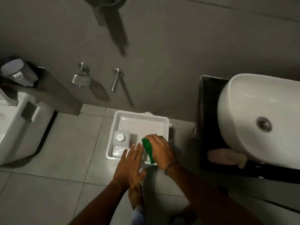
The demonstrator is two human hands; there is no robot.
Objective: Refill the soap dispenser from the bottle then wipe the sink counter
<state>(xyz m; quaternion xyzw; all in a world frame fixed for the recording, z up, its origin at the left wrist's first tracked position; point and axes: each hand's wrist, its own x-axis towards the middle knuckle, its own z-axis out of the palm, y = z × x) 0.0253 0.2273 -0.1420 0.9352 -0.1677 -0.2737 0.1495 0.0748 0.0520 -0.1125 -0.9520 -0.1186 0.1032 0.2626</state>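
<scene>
A white square tray (123, 116) sits on the tiled floor against the wall. A translucent refill bottle with a white cap (121, 138) stands in the tray's near-left corner. My right hand (159, 149) is closed around a green cloth (148, 151) over the tray's right side. Beside it, my left hand (129, 166) is flat with fingers spread above the tray's near edge, holding nothing. To the right, a white basin (253, 114) rests on a dark sink counter (209, 127), and a pale pink soap dispenser (225, 155) lies on the counter's near-left part.
A white toilet (21, 124) stands at the left, with a wall-mounted dispenser (17, 73) above it. A metal soap dish (81, 79) and a metal tap (116, 80) project from the grey wall. A bare foot (135, 195) shows below my hands on the floor tiles.
</scene>
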